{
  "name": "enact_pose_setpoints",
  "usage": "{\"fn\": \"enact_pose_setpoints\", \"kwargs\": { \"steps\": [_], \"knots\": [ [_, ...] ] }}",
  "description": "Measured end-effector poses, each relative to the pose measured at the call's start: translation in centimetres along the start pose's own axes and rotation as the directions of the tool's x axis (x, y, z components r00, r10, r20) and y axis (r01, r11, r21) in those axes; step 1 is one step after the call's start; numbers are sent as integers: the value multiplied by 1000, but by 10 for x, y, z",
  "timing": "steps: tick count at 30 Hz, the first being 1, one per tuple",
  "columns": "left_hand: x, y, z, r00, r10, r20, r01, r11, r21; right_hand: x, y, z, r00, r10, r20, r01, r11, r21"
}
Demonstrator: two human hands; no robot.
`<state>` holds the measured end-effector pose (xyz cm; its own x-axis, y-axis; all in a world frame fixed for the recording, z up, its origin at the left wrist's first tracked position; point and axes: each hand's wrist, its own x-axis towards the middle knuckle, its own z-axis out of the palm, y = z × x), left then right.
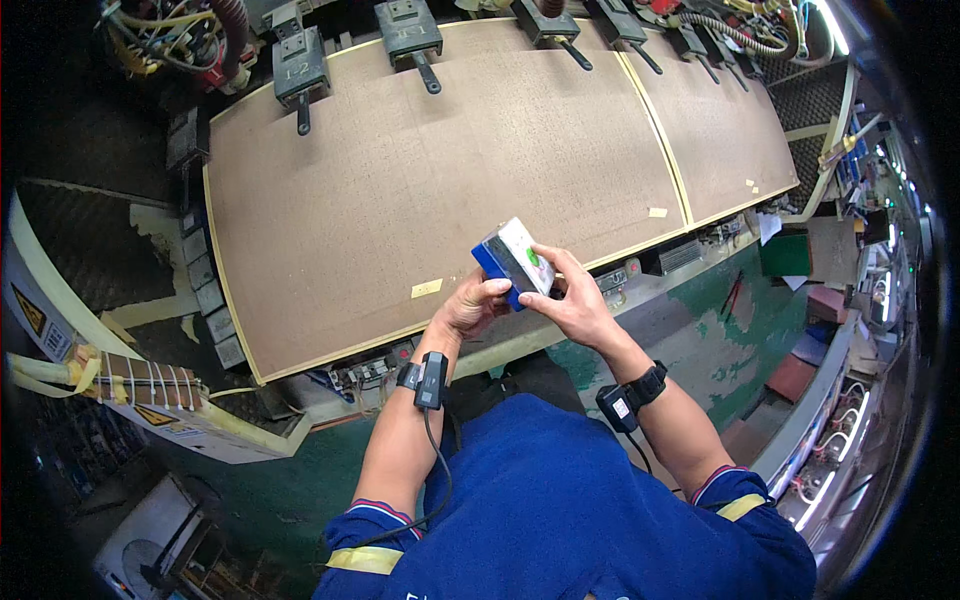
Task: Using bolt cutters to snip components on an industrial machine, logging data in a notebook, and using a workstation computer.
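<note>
My left hand [475, 301] holds the lower left side of a small block-shaped item [517, 259] in front of my chest. The item has a blue layer, a dark middle and a whitish face with a green mark; what it is I cannot tell. My right hand [576, 296] grips its right side, thumb at the lower edge and fingers over the pale face. Both hands are above the near edge of a large brown board surface [435, 172] edged with yellowish tape. Part of the left fingers is hidden beneath the item.
Dark metal clamps with black handles [426, 71] line the board's far edge. Cables and hoses [169, 37] hang at the upper left. A curved frame with warning signs [150, 409] stands at left. Small tape pieces [427, 288] lie on the board. Red-handled pliers or similar [733, 292] are at right.
</note>
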<state>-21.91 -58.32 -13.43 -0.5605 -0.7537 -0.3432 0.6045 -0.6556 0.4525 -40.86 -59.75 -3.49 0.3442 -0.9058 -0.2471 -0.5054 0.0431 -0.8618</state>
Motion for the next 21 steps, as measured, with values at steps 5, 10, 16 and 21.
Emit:
{"fn": "enact_pose_setpoints", "kwargs": {
  "steps": [5, 10, 16, 21],
  "knots": [
    [-3, 9, -14, 999, 24, 44, -20, 997, -78, 21, 14, -12, 952, 238, 194, -304, 819, 487],
    [-2, 7, -61, 952, 66, -299, -46, 996, 73, 38, 47, 4, 946, 323, 34, -279, 757, 591],
    [-4, 23, -36, 946, 202, -252, -286, 886, -364, 44, 61, 5, 937, 348, 40, -268, 637, 723],
    [8, 26, -8, 963, 176, -205, -262, 790, -554, 43, 54, 3, 916, 395, 72, -330, 636, 698]
  ]
}}
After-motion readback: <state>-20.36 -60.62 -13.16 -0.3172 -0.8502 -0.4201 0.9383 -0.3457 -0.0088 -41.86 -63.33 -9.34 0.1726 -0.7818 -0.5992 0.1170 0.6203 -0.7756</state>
